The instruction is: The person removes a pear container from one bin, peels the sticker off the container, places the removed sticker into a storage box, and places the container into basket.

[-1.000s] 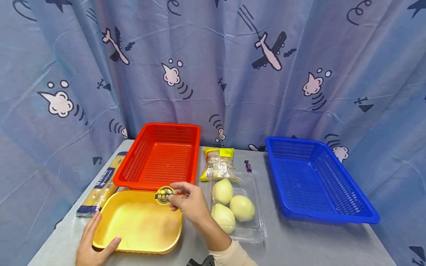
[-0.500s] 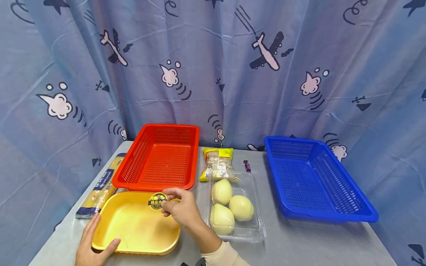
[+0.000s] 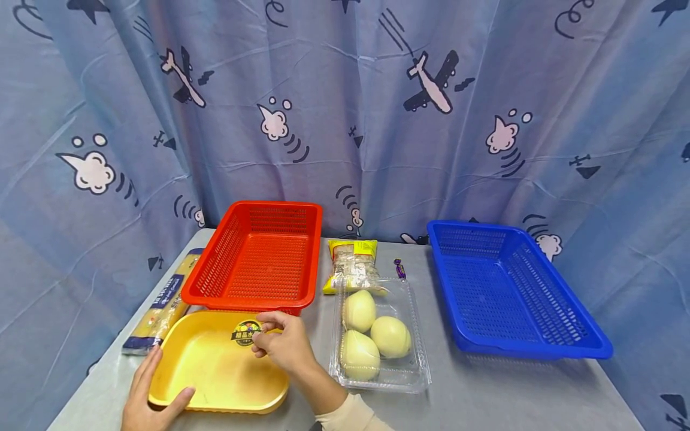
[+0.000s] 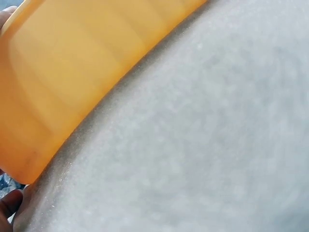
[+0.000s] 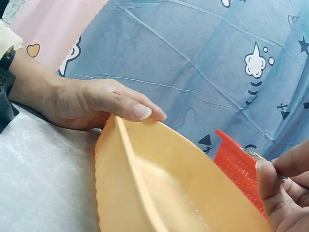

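A round black-and-yellow sticker (image 3: 245, 333) with fruit pictures and printed characters is pinched between thumb and forefinger of my right hand (image 3: 283, 344). It overlaps the back right of the yellow basin (image 3: 221, 365) in the head view. In the right wrist view the sticker (image 5: 253, 153) shows nearly edge-on at the fingertips. My left hand (image 3: 145, 395) holds the basin's front left corner, fingers along the left side and thumb over the front rim. Beside my right forearm lies a clear plastic box (image 3: 401, 377) with three pale yellow-green fruits (image 3: 390, 337).
A red basket (image 3: 269, 269) stands directly behind the basin, and a blue basket (image 3: 512, 299) is at the right. A long yellow-and-blue packet (image 3: 162, 305) lies at the left edge. Behind the box are a yellow snack bag (image 3: 353, 260) and a small purple-wrapped candy (image 3: 399, 269).
My right hand has shifted left and slightly down with the pinched sticker, farther over the basin. My left hand stays on the basin's corner.
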A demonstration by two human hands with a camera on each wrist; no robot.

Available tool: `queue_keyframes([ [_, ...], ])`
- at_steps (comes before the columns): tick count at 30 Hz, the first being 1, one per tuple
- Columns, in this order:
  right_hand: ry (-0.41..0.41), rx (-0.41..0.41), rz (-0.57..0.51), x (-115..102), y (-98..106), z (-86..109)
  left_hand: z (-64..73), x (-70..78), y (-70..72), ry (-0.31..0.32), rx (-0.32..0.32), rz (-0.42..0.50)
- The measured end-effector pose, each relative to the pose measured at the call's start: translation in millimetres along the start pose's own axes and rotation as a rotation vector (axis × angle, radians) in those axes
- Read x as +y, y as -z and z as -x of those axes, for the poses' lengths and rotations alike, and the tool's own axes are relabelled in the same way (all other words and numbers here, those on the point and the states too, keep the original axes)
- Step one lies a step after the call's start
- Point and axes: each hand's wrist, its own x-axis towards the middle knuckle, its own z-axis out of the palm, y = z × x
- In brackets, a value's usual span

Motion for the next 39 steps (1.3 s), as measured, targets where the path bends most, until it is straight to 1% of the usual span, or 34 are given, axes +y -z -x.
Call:
queue_keyframes([
  [7, -0.019, 0.012, 0.004, 7.0, -6.1, -0.1, 0.8, -0.9, -2.0, -0.023, 0.010, 0.007],
  [12, -0.046, 0.028, -0.010, 12.9, -10.4, -1.8, 1.1, -1.3, -2.4, -0.021, 0.012, 0.008],
  [20, -0.065, 0.044, -0.018, 20.7, -17.5, -3.4, 2.0, -0.4, -3.0, -0.010, 0.015, 0.007],
  [27, -0.113, 0.063, -0.013, 24.7, -23.6, -5.1, 3.2, -2.6, -3.2, -0.053, 0.035, 0.022],
  [30, -0.124, 0.074, -0.007, 26.5, -25.2, -5.7, 2.8, -3.6, -2.6, -0.047, 0.031, 0.018],
  [33, -0.128, 0.081, -0.003, 27.7, -26.2, -6.0, 2.6, -3.6, -2.1, -0.044, 0.025, 0.021],
  [39, -0.122, 0.087, 0.004, 29.7, -28.4, -8.0, 2.1, -2.2, -2.6, -0.051, 0.032, 0.023],
])
